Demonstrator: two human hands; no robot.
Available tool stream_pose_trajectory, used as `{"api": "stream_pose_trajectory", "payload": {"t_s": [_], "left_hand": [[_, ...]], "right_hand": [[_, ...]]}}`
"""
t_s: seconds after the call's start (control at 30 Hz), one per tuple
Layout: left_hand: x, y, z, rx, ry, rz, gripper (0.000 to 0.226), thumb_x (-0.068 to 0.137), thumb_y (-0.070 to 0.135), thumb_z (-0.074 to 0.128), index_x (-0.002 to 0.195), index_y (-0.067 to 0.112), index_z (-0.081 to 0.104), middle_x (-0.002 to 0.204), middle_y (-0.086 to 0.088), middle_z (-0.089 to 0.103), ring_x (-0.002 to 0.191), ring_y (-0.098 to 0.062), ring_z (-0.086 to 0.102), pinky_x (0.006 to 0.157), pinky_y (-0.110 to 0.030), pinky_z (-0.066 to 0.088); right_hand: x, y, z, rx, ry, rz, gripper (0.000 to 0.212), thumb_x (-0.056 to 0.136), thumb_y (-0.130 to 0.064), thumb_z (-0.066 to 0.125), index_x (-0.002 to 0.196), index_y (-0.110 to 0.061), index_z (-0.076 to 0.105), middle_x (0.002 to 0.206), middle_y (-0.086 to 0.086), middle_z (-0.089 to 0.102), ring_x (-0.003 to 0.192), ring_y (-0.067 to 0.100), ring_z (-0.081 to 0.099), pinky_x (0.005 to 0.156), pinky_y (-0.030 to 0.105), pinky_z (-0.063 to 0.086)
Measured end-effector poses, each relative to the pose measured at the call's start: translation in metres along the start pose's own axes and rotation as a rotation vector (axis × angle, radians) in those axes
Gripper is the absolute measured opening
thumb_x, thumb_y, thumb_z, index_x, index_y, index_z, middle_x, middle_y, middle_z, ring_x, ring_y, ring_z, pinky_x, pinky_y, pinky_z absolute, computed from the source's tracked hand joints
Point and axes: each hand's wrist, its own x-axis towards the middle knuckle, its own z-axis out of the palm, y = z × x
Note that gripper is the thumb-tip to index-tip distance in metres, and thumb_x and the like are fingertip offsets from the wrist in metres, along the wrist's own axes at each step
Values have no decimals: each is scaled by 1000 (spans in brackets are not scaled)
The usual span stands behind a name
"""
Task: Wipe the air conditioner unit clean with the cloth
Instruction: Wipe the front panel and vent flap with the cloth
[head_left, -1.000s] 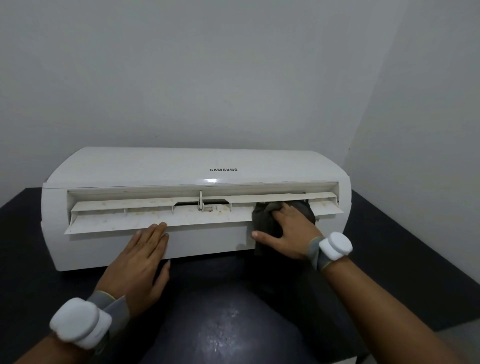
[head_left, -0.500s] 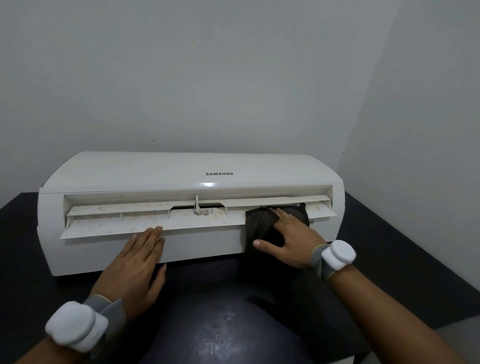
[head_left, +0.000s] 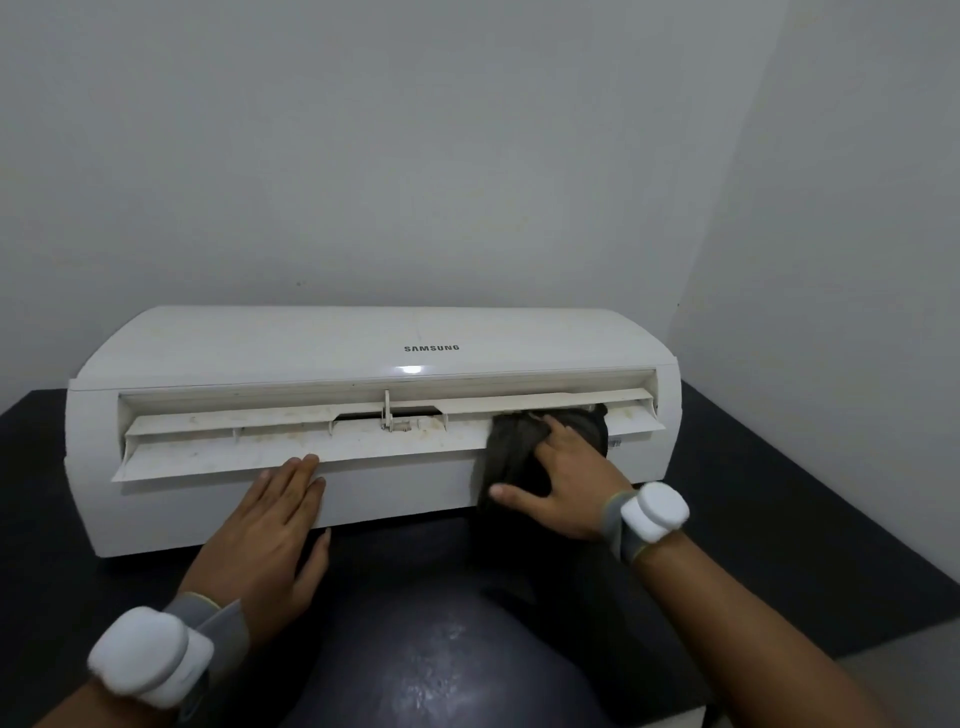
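Minimal movement over the last second: right hand (head_left: 566, 483) and cloth (head_left: 511, 457) sit a touch lower on the flap, and the left hand (head_left: 265, 535) has stayed put. Air conditioner unit (head_left: 363, 338) lies on the black table (head_left: 779, 519), along its far edge against the wall (head_left: 415, 156), with the outlet facing the near edge. Louver flap (head_left: 223, 447) is open and stained with yellowish grime. The dark cloth is on the right part of the flap, bunched at the outlet and hanging down the unit's front face toward the table. Right hand presses flat on it, fingers extended and slightly spread, thumb stuck out left. Left hand lies flat on the front face left of centre, fingers straight and together, tips touching the flap's lower edge. Grey wristbands with white pods sit on the left wrist (head_left: 150, 654) and right wrist (head_left: 654, 512). Dark glossy rounded shape (head_left: 441, 649) at the near edge, can't tell what it is.
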Motion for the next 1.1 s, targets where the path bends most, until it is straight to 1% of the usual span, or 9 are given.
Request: {"api": "stream_pose_trajectory", "payload": {"t_s": [0.07,0.13,0.27,0.47,0.6,0.7,0.8,0.87,1.1], "left_hand": [[0,-3,0,-3,-8,1,62,80,38,33,112,-6,64,125,-24,57,114,-38,57,112,-31,15],[-1,-5,0,-12,-12,8,64,89,40,24,113,-6,63,127,-25,56,115,-38,56,110,-30,9],[-1,-4,0,-11,20,44,82,94,46,2,113,-5,63,127,-24,55,116,-38,55,109,-27,6],[-1,-8,3,-3,30,75,82,94,46,2,114,-5,62,129,-24,54,118,-37,54,110,-28,8],[0,-5,3,17,19,68,77,95,46,7,114,-5,63,127,-24,56,116,-37,55,109,-27,6],[0,-4,2,4,22,68,68,92,43,20,113,-6,62,127,-25,55,116,-38,55,108,-26,6],[0,-4,5,-2,63,81,81,95,47,4,114,-7,62,127,-25,55,117,-38,53,109,-27,7],[-1,-5,6,4,74,92,83,94,48,2,113,-6,62,127,-25,55,117,-37,54,109,-27,7],[0,-3,5,-13,98,98,85,94,48,2,110,-8,63,126,-28,55,114,-42,55,108,-26,6]], "right_hand": [[-13,6,7,18,-10,-8,111,69,-92,20,146,-14,33,161,-2,5,146,13,-2,115,28,-1],[-22,17,10,0,6,29,114,68,-93,13,148,-13,29,161,-3,0,146,12,-4,114,27,-2],[-22,44,2,-27,36,213,115,66,-91,10,134,-7,50,160,6,8,147,21,5,118,36,4],[2,70,-14,32,14,320,104,68,-92,20,124,-13,59,147,13,38,140,27,26,116,35,16],[16,74,-23,54,-29,323,89,71,-88,28,107,-15,64,129,11,55,122,26,46,104,32,32],[6,81,-19,57,-11,237,96,67,-91,27,116,-16,62,135,7,49,129,23,39,111,34,29],[-12,95,-15,82,-22,122,98,67,-92,25,131,-24,55,154,-1,32,144,16,19,118,31,15],[-16,102,-19,76,-28,129,100,68,-92,27,140,-25,45,157,-1,25,144,17,19,118,33,16],[13,72,-22,-35,-19,346,109,68,-91,23,127,-6,56,135,14,52,126,29,42,110,36,31]]}}
